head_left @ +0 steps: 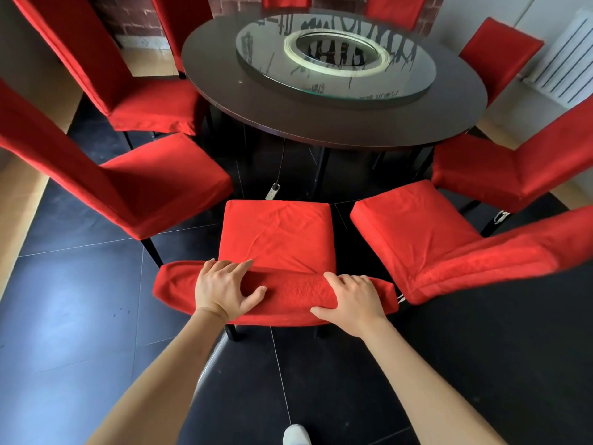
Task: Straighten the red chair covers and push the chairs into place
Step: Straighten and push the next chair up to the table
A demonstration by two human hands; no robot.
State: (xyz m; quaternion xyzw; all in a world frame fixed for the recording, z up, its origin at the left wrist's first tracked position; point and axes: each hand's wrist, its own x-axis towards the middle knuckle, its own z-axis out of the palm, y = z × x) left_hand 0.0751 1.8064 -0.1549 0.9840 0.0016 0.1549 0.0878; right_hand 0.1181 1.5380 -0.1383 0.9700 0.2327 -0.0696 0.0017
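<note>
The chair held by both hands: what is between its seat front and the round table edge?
In the head view, only dark tiled floor separates the chair from the round table. A small grey tag on a cord hangs there under the table rim.

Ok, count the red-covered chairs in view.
9: one under both hands, one right of it, two at right, three at left, two beyond the table. Others may be hidden.

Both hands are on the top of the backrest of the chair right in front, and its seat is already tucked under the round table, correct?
Not quite. In the head view the left hand and right hand do hold the chair's backrest, but its seat sits short of the round table, not under it.
</note>
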